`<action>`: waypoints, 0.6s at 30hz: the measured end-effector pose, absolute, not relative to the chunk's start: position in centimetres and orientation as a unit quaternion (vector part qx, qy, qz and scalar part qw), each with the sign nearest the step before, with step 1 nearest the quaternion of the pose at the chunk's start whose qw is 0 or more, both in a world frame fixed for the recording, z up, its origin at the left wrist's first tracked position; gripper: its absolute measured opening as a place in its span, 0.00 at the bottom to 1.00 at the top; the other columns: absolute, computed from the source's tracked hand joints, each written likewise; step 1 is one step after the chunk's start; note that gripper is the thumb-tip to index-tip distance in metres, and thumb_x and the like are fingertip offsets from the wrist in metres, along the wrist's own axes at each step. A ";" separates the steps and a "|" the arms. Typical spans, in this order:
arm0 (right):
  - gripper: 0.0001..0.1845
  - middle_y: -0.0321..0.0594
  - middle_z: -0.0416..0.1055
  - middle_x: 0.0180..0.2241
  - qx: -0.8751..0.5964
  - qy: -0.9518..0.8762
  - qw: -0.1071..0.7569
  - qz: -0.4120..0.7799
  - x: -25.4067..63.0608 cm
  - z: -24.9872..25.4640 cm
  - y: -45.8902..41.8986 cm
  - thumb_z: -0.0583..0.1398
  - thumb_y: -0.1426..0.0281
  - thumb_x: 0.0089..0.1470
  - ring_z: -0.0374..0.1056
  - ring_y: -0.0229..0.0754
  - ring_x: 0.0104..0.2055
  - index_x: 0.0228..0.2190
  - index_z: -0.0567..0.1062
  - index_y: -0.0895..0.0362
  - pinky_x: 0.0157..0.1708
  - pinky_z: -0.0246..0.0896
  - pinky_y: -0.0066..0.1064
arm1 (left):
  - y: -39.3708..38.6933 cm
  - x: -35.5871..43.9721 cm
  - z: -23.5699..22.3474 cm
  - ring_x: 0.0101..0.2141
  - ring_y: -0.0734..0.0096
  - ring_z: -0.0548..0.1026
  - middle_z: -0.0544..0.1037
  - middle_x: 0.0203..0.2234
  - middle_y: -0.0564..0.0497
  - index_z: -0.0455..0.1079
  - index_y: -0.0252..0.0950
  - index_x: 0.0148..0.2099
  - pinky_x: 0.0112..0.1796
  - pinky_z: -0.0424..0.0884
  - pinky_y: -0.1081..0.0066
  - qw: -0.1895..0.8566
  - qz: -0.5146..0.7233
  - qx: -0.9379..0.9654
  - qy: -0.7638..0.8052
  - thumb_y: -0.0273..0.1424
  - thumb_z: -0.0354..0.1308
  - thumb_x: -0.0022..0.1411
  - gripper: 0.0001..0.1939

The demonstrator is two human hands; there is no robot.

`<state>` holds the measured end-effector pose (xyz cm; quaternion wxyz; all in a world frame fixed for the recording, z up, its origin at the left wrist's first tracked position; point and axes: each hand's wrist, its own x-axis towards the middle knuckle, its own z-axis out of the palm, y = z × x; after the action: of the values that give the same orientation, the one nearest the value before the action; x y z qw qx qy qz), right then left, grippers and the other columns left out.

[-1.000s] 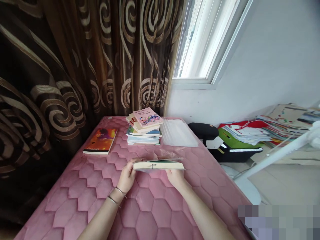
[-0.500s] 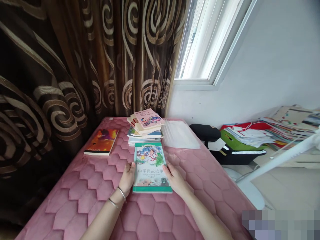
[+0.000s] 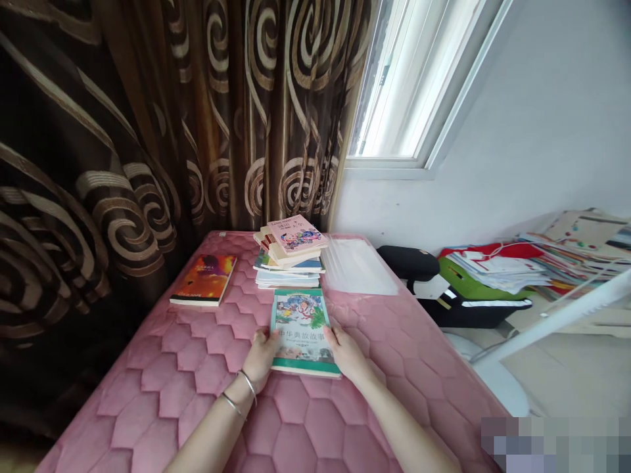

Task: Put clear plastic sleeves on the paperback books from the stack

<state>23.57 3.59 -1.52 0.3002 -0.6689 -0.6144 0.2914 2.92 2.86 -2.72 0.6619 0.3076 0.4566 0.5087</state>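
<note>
A green-bordered book with a picture cover and Chinese title is held between both hands over the pink quilted bed. My left hand grips its left edge, thumb on the cover; two silver bangles circle that wrist. On the opposite edge, my right hand is closed with its thumb at the cover's side. The fingers under the book are hidden. Just beyond it stands an uneven stack of books, a pink-covered book on top. To the left lies an orange book, flat and apart from the rest.
Clear plastic sheets lie right of the stack on the pink bed. Patterned curtains hang behind and to the left. Past the right edge are a black box, piled papers and a white stand.
The green-bordered book is now tilted flatter, its far edge lower in view, and my left thumb reaches further over the cover. The whole view has shifted slightly.
</note>
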 end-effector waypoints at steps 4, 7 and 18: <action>0.18 0.44 0.76 0.30 -0.631 -0.594 0.325 0.378 23.4 0.2 2.4 0.51 0.56 0.56 0.73 0.44 0.28 0.31 0.72 0.55 0.26 0.63 0.30 | 2.4 3.4 -2.1 0.38 0.60 0.77 0.79 0.30 0.47 0.65 0.34 0.35 0.42 0.71 0.64 0.650 0.540 0.298 0.444 0.39 0.67 0.48 0.18; 0.17 0.35 0.75 0.25 -0.592 -0.553 0.322 0.491 22.9 1.0 1.2 0.58 0.54 0.51 0.65 0.37 0.13 0.36 0.71 0.53 0.11 0.54 0.25 | 2.3 3.0 -1.0 0.36 0.61 0.78 0.80 0.31 0.46 0.66 0.34 0.36 0.39 0.73 0.63 0.659 0.526 0.293 0.450 0.38 0.65 0.51 0.16; 0.19 0.46 0.76 0.36 -0.599 -0.638 0.379 0.302 20.4 -0.5 -0.6 0.54 0.53 0.53 0.71 0.50 0.41 0.34 0.74 0.54 0.39 0.65 0.35 | 0.7 -2.5 1.7 0.24 0.59 0.77 0.75 0.29 0.51 0.61 0.39 0.37 0.27 0.74 0.58 0.631 0.336 0.416 0.562 0.37 0.64 0.48 0.17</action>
<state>20.38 -0.56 -0.47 0.3788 -0.5985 -0.6380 0.3021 -2.47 0.74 1.74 0.6308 0.4160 0.5621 0.3362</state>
